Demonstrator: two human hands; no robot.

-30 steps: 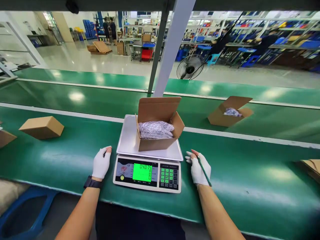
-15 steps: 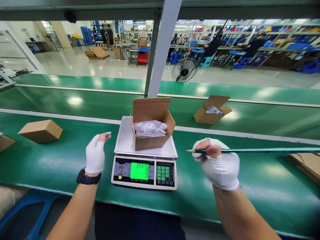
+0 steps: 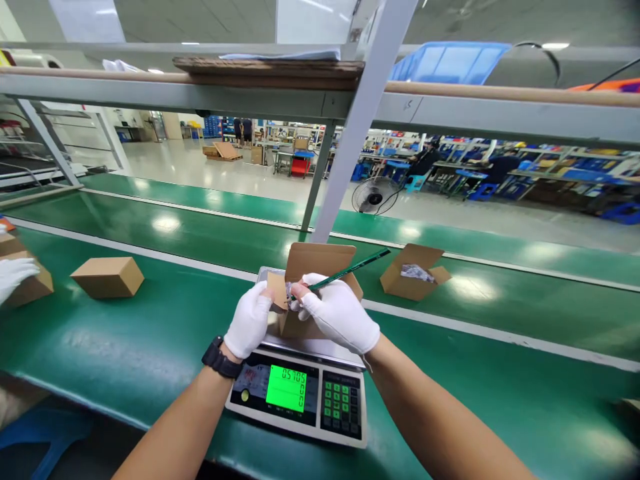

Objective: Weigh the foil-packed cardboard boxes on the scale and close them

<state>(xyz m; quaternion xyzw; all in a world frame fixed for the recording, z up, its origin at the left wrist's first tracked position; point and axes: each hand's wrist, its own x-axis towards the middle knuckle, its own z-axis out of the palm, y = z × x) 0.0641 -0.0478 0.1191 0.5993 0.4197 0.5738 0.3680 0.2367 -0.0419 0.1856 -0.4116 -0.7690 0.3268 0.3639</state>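
Head view: the person's left hand [image 3: 250, 320], wearing a white glove with a bare thumb tip, is clamping the side flap [image 3: 277, 291] of an open carton [image 3: 300, 328] between thumb and fingers. The right hand [image 3: 345, 317], gloved likewise, is closing around a green pencil [image 3: 350, 269], whose long end is slanting up to the right; its tip is pointing down toward the flap, though whether it is touching the cardboard I cannot tell. The open carton is sitting on the metal tray [image 3: 340, 351] of a scale [image 3: 313, 423], its back lid [image 3: 320, 257] standing up behind the hands. A little of a shiny plastic-wrapped bundle [image 3: 289, 291] is showing inside, the hands hiding most of it. Below them the display [image 3: 286, 389] is glowing green, its top row apparently reading 0.5705, and the keypad [image 3: 338, 401] is lying to its right. A black wristband [image 3: 220, 360] is circling the left wrist.

The scale is resting on a green table [image 3: 165, 353]. Off to the left a closed carton [image 3: 107, 277] is lying well apart from it, and at the picture's edge a co-worker's white-gloved hand [image 3: 17, 275] is reaching over another carton [image 3: 41, 285]. Behind and to the right, a second open carton [image 3: 400, 289] is holding a wrapped item [image 3: 416, 272].
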